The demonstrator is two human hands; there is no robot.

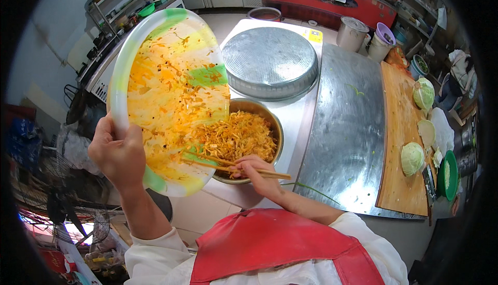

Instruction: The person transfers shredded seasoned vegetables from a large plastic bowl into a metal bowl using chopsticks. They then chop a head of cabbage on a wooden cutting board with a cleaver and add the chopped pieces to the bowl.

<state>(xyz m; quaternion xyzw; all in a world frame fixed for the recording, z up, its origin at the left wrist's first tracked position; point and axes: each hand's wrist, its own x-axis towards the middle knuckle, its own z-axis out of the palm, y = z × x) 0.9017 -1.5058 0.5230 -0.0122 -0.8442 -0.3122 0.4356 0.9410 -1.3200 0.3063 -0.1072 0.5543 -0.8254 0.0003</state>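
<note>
My left hand (116,152) grips the near left rim of a large plastic basin (177,90) in mottled white, green and yellow. The basin is tipped on its side, its inner wall smeared with orange sauce and vegetable scraps. Below its lower edge stands a round metal bowl (278,129), partly filled with shredded, orange-coloured food (245,137). A pair of wooden chopsticks (272,174) is in my right hand (255,172); their tips lie against the basin's inside, over the bowl's near left side. The basin hides the bowl's left part.
An upturned round metal pan (270,59) rests on the white worktop behind the bowl. To the right are a steel surface (342,129) and a wooden cutting board (400,129) with cabbages (413,159), a cleaver (429,183) and a green basin (447,176) beside it. A wire fan (66,199) stands lower left.
</note>
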